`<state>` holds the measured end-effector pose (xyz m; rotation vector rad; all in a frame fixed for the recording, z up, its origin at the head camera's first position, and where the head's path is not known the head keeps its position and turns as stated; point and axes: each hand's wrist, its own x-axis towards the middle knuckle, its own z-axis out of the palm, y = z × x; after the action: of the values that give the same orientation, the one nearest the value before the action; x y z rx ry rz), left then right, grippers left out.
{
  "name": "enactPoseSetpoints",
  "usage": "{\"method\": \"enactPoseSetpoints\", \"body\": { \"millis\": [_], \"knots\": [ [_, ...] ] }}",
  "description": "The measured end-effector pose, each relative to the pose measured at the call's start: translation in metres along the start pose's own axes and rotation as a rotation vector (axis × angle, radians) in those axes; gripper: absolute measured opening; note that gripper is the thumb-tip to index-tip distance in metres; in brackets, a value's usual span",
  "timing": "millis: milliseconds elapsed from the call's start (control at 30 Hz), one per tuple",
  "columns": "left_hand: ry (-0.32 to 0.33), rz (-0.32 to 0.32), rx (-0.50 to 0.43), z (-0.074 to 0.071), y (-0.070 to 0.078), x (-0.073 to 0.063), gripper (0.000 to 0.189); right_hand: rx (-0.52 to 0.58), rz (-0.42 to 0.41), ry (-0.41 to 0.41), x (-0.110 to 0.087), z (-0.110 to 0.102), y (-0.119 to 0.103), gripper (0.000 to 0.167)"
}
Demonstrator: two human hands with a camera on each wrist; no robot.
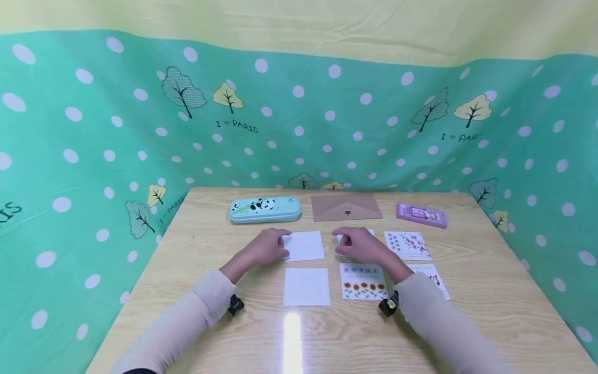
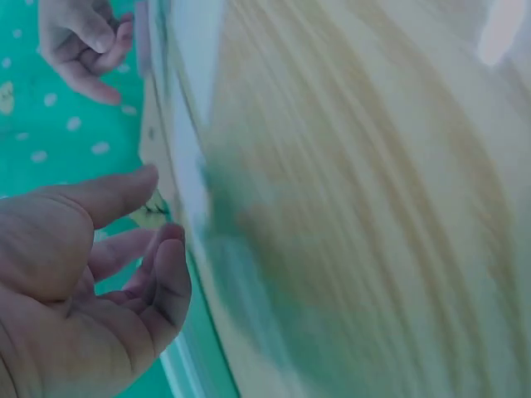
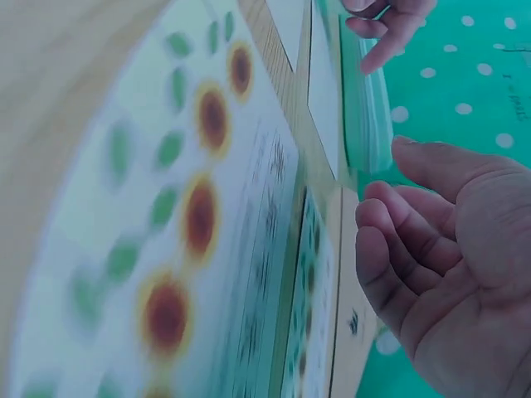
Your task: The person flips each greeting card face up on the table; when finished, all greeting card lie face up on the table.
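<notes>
My left hand (image 1: pixel 267 246) hovers by the left edge of a blank white card (image 1: pixel 306 245), fingers loosely curved. In the left wrist view, a gap shows between its thumb and fingertips (image 2: pixel 172 249), with nothing held. My right hand (image 1: pixel 361 245) is over another card (image 1: pixel 369 232), which it mostly hides. The right wrist view also shows its thumb and curved fingers (image 3: pixel 373 240) apart and holding nothing. Nearer the body lie a second blank white card (image 1: pixel 306 286) and a card with red-and-yellow flowers and Chinese writing (image 1: pixel 363 281).
Along the back of the wooden table (image 1: pixel 196 311) lie a light-blue panda pencil case (image 1: pixel 265 209), a brown envelope (image 1: pixel 345 207) and a purple box (image 1: pixel 421 215). On the right are a blossom-branch card (image 1: pixel 408 245) and a card with black brushwork (image 1: pixel 432 278), partly behind the right sleeve. A green dotted curtain (image 1: pixel 299 114) surrounds the table.
</notes>
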<state>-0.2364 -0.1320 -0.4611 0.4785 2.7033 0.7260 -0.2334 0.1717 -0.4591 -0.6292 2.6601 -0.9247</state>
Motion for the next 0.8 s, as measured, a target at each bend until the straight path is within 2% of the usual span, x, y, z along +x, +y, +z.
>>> {"method": "enactPoseSetpoints", "body": {
  "millis": [200,333,400,467,600,700,800],
  "knots": [
    [-0.035,-0.019,0.023,0.001,-0.013,0.009,0.073,0.028,0.061,-0.038,0.029,0.009,-0.011,0.056],
    [-0.051,-0.043,0.054,0.002,-0.014,0.014,0.084,-0.003,0.113,-0.071,0.043,0.015,-0.014,0.066],
    [-0.062,-0.053,0.065,0.002,-0.014,0.015,0.083,-0.02,0.142,-0.088,0.047,0.018,-0.015,0.069],
    [-0.067,-0.058,0.065,0.001,-0.013,0.015,0.082,-0.043,0.16,-0.102,0.051,0.02,-0.016,0.064],
    [-0.059,-0.068,0.072,-0.001,-0.013,0.015,0.081,-0.069,0.182,-0.093,0.055,0.024,-0.021,0.063],
    [-0.055,-0.077,0.072,-0.001,-0.014,0.015,0.082,-0.07,0.199,-0.091,0.056,0.027,-0.024,0.073],
    [-0.055,-0.087,0.068,0.0,-0.015,0.015,0.082,-0.063,0.219,-0.1,0.056,0.029,-0.026,0.073]
  ]
}}
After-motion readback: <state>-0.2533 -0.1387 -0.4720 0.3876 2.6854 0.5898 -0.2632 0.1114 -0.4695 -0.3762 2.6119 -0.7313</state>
